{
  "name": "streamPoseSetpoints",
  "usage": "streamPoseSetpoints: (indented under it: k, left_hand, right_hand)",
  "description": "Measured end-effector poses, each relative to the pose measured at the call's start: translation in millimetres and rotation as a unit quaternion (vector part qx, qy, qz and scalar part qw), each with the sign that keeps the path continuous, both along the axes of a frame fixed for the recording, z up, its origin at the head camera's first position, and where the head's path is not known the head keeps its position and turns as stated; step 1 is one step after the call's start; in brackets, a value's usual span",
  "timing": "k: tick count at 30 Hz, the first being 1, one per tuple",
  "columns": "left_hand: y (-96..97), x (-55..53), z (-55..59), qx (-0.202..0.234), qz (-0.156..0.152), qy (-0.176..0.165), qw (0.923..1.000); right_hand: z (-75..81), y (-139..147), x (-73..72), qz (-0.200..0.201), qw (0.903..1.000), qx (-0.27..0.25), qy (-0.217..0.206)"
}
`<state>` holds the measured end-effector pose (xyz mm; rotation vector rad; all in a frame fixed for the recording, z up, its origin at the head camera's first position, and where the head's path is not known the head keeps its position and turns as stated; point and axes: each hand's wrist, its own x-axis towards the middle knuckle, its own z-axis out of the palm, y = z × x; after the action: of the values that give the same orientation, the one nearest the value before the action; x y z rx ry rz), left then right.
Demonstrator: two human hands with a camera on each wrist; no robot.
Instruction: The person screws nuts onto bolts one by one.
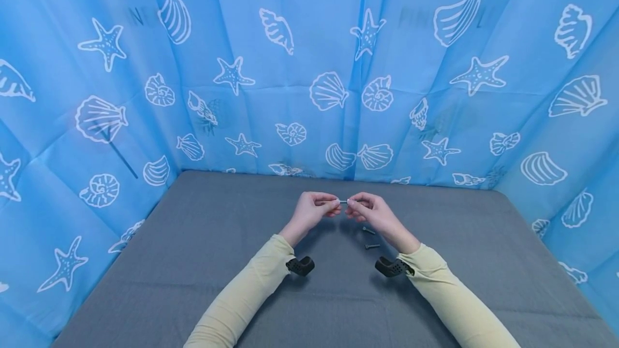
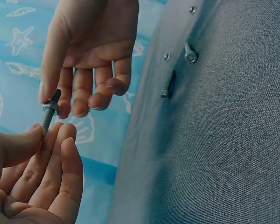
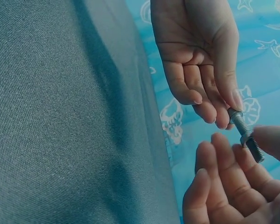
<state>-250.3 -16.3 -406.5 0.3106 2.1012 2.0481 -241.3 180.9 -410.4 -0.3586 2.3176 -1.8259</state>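
Note:
Both hands meet above the grey table, with a metal bolt (image 3: 242, 123) between them. My left hand (image 1: 316, 211) pinches the bolt's head end between thumb and index finger. Toward the other end of the threads sits a small nut (image 2: 50, 107), which my right hand (image 1: 372, 211) pinches with thumb and index finger. The threaded tip sticks out past the nut. In the right wrist view the bolt slants, its head end up by the left thumb. The other fingers of both hands are loosely bent.
Two more bolts (image 2: 190, 53) (image 1: 372, 246) lie on the grey table (image 1: 232, 294) below the right hand. Close to them are two small nuts (image 2: 192, 9). A blue curtain (image 1: 290, 69) with shells and starfish hangs behind. Black wrist mounts (image 1: 301, 266) stick out from the sleeves.

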Motion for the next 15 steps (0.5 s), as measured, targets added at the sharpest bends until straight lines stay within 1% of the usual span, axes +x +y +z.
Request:
streamPoseSetpoints:
  k: [3,6,11,15]
  left_hand:
    - [-0.4,7.9,10.6,-0.003,0.002,0.004,1.0]
    - [-1.1,12.7,15.9,0.0,0.006,0.009,0.9999]
    - [-1.0,13.1,15.5,0.001,0.004,0.005,1.0]
    - [-0.5,11.3,13.9,0.001,0.0,0.003,1.0]
  right_hand:
    - [0.7,0.0,0.1,-0.007,0.9999,0.004,-0.011]
    - [1.2,0.6,0.9,-0.008,0.9999,-0.004,-0.011]
    - [0.1,1.9,1.5,0.006,0.9998,-0.019,0.007]
    - [-0.1,2.2,0.9,0.005,1.0,0.002,0.004]
